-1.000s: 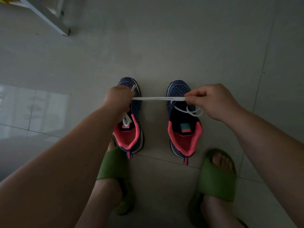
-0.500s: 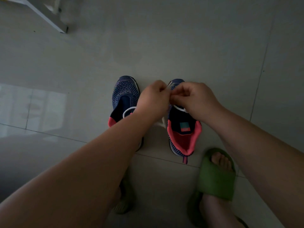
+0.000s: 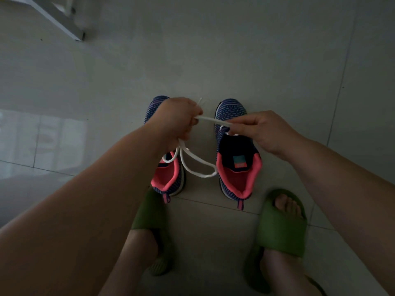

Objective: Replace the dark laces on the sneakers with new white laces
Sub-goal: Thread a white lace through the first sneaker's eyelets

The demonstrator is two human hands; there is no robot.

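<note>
— Where's the white lace (image 3: pixel 193 160)?

— Held between both hands. The left hand (image 3: pixel 177 119) grips it in a closed fist; the right hand (image 3: pixel 257 130) pinches it between thumb and fingers. A short stretch runs taut between the two grips.

— And the rest of it?

— Loops hang below the left fist, one reaching the collar of the right sneaker (image 3: pixel 235 154). A short end sticks up above the fist.

— The shoes?

— The left sneaker (image 3: pixel 168 176) lies under the left hand; the right pinch hovers over the right sneaker's tongue. Nearer the person, green slippers (image 3: pixel 280 227) on the tiled floor (image 3: pixel 235 50).
</note>
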